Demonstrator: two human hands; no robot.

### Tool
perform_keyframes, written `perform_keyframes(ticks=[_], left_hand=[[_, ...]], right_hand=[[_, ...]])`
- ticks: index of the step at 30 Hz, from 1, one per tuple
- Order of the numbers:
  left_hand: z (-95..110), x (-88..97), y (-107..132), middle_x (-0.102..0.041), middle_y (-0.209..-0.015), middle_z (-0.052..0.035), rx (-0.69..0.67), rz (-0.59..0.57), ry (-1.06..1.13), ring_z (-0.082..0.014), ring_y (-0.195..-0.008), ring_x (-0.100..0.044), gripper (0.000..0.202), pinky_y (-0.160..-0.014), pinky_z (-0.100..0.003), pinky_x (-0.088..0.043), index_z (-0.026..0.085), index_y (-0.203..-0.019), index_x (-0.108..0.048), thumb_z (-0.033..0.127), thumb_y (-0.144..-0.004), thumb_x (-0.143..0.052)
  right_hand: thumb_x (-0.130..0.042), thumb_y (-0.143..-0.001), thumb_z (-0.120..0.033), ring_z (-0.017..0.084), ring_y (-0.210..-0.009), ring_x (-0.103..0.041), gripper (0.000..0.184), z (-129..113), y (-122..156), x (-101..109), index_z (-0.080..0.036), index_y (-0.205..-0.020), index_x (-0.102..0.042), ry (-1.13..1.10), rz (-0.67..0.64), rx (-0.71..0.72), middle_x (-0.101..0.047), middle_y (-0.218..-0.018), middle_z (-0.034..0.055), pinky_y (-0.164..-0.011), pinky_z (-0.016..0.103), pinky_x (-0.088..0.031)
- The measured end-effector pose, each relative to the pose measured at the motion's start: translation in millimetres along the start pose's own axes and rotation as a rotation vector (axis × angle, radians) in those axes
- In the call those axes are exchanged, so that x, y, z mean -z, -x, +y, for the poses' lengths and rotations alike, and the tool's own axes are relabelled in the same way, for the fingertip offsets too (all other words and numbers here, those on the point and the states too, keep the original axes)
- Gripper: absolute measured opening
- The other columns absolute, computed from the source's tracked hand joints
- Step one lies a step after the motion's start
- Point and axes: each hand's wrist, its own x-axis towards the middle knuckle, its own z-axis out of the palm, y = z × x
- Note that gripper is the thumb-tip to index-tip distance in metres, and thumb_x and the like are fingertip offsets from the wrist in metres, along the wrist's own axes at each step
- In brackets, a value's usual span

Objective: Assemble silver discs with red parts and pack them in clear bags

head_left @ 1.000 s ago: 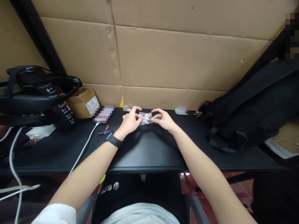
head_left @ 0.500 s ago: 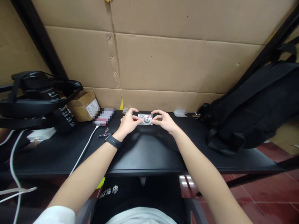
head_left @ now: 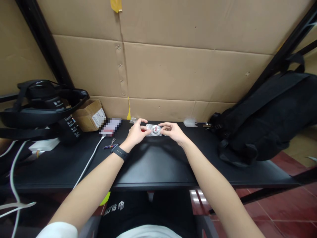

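Two hands grip one clear packet (head_left: 154, 130) above the black table (head_left: 158, 158): left hand (head_left: 137, 131) pinches its left edge, right hand (head_left: 173, 131) its right. One white cable (head_left: 89, 158) lies left.

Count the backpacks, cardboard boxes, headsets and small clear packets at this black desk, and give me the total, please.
1 backpack
1 cardboard box
1 headset
2 packets: the held packet, pinched between the left hand and the right hand, and a second packet behind them by the wall
Total: 5
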Motion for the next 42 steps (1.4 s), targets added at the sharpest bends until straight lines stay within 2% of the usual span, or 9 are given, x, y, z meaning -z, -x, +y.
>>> perform_keyframes(ticks=[4,8,14,22,31,34,36,39,42], left_hand=[[-0.5,-1.5,-0.1,-0.078,-0.082,0.0016,-0.013,-0.034,0.112,-0.0199,-0.081,-0.075,0.046,-0.083,-0.033,-0.053,0.025,-0.110,-0.056,0.029,-0.073,-0.082],[1.6,-1.8,0.8,-0.076,-0.079,0.0012,-0.024,-0.070,0.237,-0.0180,-0.076,-0.073,0.043,-0.077,-0.030,-0.053,0.023,-0.108,-0.053,0.026,-0.074,-0.078],[3.9,-1.0,0.9,-0.076,-0.080,0.0006,0.020,-0.065,0.308,-0.0185,-0.077,-0.074,0.048,-0.077,-0.030,-0.056,0.023,-0.108,-0.051,0.028,-0.071,-0.082],[-4.4,-5.1,-1.2,-0.076,-0.078,-0.0002,0.005,-0.107,0.352,-0.0194,-0.078,-0.075,0.050,-0.076,-0.029,-0.055,0.022,-0.106,-0.053,0.033,-0.069,-0.084],[-9.0,-12.5,-2.9,-0.074,-0.077,0.0009,-0.046,-0.118,0.398,-0.0184,-0.079,-0.074,0.044,-0.078,-0.030,-0.054,0.023,-0.102,-0.052,0.031,-0.071,-0.082],[-16.2,-5.2,-15.1,-0.075,-0.080,0.0000,-0.051,-0.023,0.325,-0.0190,-0.077,-0.074,0.039,-0.078,-0.031,-0.054,0.023,-0.101,-0.051,0.028,-0.074,-0.079],[-21.7,7.3,-31.1,-0.076,-0.088,-0.0015,-0.039,0.096,0.183,-0.0206,-0.085,-0.075,0.038,-0.082,-0.032,-0.053,0.024,-0.104,-0.053,0.025,-0.075,-0.078],[-28.5,28.7,-62.7,-0.078,-0.094,-0.0026,0.088,0.263,-0.102,-0.0246,-0.098,-0.074,0.039,-0.090,-0.038,-0.050,0.025,-0.108,-0.053,0.021,-0.077,-0.076],[-33.2,35.9,-91.9,-0.079,-0.101,-0.0034,0.223,0.289,-0.371,-0.0303,-0.116,-0.068,0.040,-0.102,-0.047,-0.043,0.028,-0.111,-0.053,0.023,-0.078,-0.076]], right_hand=[[-0.083,-0.072,-0.045,0.017,-0.077,-0.062,0.038,-0.9,0.7,-0.9,-0.016,-0.096,-0.080,0.041,0.031,-0.013,-0.075,-0.083,0.0056,-0.076,0.032,-0.048],[-0.083,-0.072,-0.051,0.018,-0.077,-0.061,0.041,-0.7,1.5,0.9,-0.016,-0.094,-0.081,0.088,-0.002,-0.022,-0.075,-0.085,0.0060,-0.076,0.033,-0.047],[-0.084,-0.069,-0.051,0.015,-0.069,-0.056,0.038,0.3,0.1,1.2,-0.016,-0.080,-0.079,0.098,0.024,0.005,-0.070,-0.074,0.0023,-0.072,0.032,-0.043],[-0.090,-0.063,-0.045,0.016,-0.070,-0.057,0.028,-0.4,0.6,3.5,-0.019,-0.064,-0.078,0.048,0.094,0.132,-0.066,-0.078,0.0024,-0.068,0.033,-0.042],[-0.087,-0.068,-0.042,0.017,-0.074,-0.059,0.023,7.0,-0.7,-0.9,-0.020,-0.069,-0.078,-0.020,0.135,0.137,-0.068,-0.081,0.0030,-0.070,0.033,-0.044],[-0.082,-0.073,-0.045,0.016,-0.071,-0.056,0.029,8.9,-2.1,-3.1,-0.019,-0.086,-0.077,0.058,0.195,0.136,-0.067,-0.080,0.0026,-0.067,0.031,-0.043],[-0.079,-0.074,-0.045,0.015,-0.070,-0.054,0.033,9.2,-3.5,-2.1,-0.019,-0.094,-0.074,0.095,0.252,0.139,-0.065,-0.080,0.0016,-0.066,0.030,-0.044],[-0.075,-0.074,-0.042,0.015,-0.070,-0.053,0.032,8.8,-5.4,2.5,-0.020,-0.096,-0.070,0.135,0.300,0.142,-0.063,-0.081,0.0012,-0.066,0.030,-0.045],[-0.072,-0.073,-0.040,0.016,-0.070,-0.054,0.030,10.8,-6.9,7.3,-0.020,-0.095,-0.070,0.186,0.301,0.143,-0.063,-0.083,0.0017,-0.066,0.030,-0.046]])
